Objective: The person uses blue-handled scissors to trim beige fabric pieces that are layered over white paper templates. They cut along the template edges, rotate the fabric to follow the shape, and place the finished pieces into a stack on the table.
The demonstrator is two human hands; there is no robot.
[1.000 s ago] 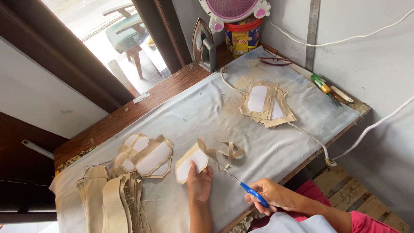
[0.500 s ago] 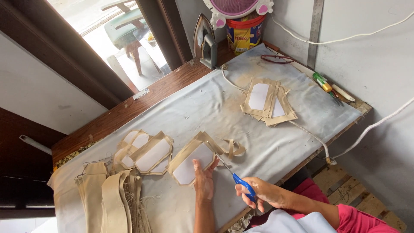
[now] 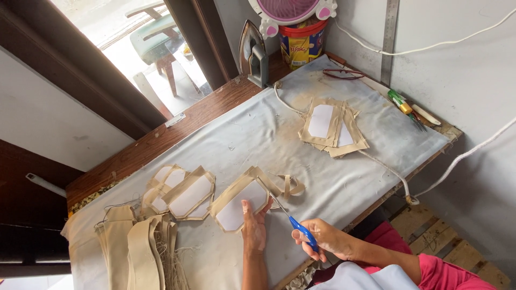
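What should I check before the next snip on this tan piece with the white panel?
1. Left hand pins the tan piece with white panel flat: ok.
2. Right hand holds the blue-handled scissors: ok.
3. Blade tips sit at the piece's right edge: ok.
4. Left fingers clear of the blades: cannot tell, they are close.
5. Loose tan strip clear of the blades: cannot tell.
6. Finished pieces lie apart, to the left: ok.

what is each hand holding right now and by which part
The right hand holds blue-handled scissors by the handle loops, blades pointing at the tan-and-white piece. The left hand grips nothing; it presses flat on that piece's near edge.
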